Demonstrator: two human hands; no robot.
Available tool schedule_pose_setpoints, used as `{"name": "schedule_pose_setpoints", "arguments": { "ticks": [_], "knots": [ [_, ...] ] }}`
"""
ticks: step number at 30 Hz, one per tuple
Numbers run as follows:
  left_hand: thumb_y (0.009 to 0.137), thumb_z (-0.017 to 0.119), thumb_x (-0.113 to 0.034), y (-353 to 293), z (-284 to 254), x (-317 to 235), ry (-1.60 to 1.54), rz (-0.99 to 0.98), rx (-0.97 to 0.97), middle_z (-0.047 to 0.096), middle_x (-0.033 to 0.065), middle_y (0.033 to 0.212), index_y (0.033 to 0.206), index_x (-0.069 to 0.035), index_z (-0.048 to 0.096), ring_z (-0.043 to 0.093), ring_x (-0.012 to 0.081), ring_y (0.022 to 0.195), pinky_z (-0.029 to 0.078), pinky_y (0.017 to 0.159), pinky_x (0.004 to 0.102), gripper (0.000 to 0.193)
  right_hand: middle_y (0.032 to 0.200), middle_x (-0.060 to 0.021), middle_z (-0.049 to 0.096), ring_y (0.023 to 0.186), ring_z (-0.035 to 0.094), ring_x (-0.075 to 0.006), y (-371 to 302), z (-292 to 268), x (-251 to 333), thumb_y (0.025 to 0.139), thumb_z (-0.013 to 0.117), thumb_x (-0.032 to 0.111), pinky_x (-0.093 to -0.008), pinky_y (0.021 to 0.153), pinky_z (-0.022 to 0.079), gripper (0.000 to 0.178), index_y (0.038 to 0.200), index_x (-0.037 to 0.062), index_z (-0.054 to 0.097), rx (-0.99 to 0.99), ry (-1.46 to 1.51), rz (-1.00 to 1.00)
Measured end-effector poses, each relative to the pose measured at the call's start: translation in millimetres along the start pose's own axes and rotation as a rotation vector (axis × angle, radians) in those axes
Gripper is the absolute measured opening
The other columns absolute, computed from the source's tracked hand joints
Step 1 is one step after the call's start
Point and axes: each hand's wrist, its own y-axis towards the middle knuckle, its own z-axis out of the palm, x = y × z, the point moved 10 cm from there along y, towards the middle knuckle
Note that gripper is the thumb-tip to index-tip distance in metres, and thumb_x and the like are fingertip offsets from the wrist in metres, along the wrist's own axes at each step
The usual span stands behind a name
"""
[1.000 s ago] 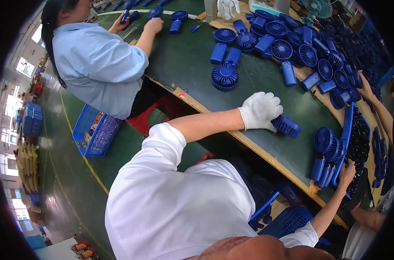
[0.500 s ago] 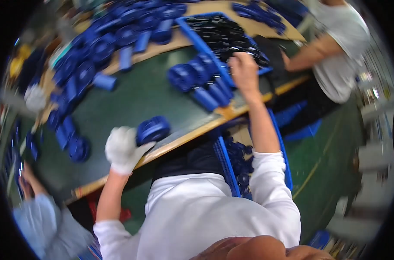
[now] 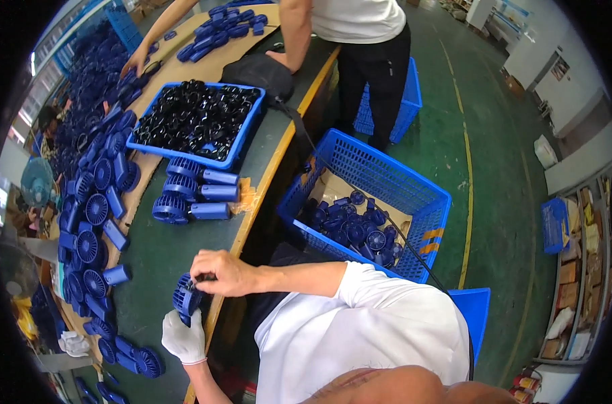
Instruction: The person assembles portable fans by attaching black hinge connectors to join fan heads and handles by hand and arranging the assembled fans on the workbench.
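Observation:
My left hand (image 3: 183,338), in a white glove, is closed around the handle of a small blue handheld fan (image 3: 183,297) at the table's edge. The fan's round, slatted head points away from me. My bare right hand (image 3: 226,273) pinches a small black part (image 3: 206,277) against the fan head; its exact shape is hidden by my fingers. Three blue fans (image 3: 181,189) lie side by side on the green table (image 3: 154,252), handles toward the edge. Beyond them sits a shallow blue tray (image 3: 249,132) heaped with glossy black parts (image 3: 198,118).
Many blue fans (image 3: 96,209) are piled on cardboard along the table's far side. A blue basket (image 3: 400,178) with fans inside stands on the floor to the right. Across the table a person (image 3: 360,20) reaches into the pile, near a black bag (image 3: 259,75).
My right hand has come from the tray of black parts to the fan, carrying a black part. My left hand now grips the fan's handle. The view has turned to the right.

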Motion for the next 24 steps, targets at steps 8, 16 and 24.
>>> {"name": "schedule_pose_setpoints", "arguments": {
  "ticks": [8,16,24],
  "knots": [
    [0.097,0.054,-0.036,-7.6,2.8,66.5,-0.686,-0.483,-0.22,0.055,0.0068,0.059,0.076,0.0,0.059,0.05,0.0159,0.053,0.044,0.053,0.0336,0.042,0.087,-0.0057,0.06,0.071,0.057,-0.0109,-26.7,15.3,10.3,0.079,0.069,-0.001,-0.0252,0.062,0.048,0.009,0.087,-0.0027,0.066,0.031,0.254,0.202],
    [0.097,0.051,-0.034,-14.5,11.9,1.1,-1.636,-0.346,-0.22,0.06,0.0131,0.1,0.112,0.005,0.052,0.059,0.0215,0.09,0.048,0.085,0.0345,0.042,0.096,-0.0076,0.055,0.069,0.059,-0.0117,-32.0,22.8,21.0,0.076,0.071,-0.002,-0.0253,0.061,0.05,0.014,0.088,-0.0068,0.067,0.14,0.604,0.334],
    [0.083,0.054,-0.019,-15.4,-21.3,-55.6,-1.013,-0.215,-0.159,0.062,0.0045,0.073,0.092,0.006,0.063,0.056,0.0116,0.064,0.045,0.057,0.0251,0.027,0.09,-0.0094,0.056,0.065,0.061,-0.0159,-40.9,25.8,16.3,0.076,0.077,0.004,-0.0247,0.056,0.054,0.02,0.087,-0.0099,0.069,0.302,0.717,0.433]
  ]
}}
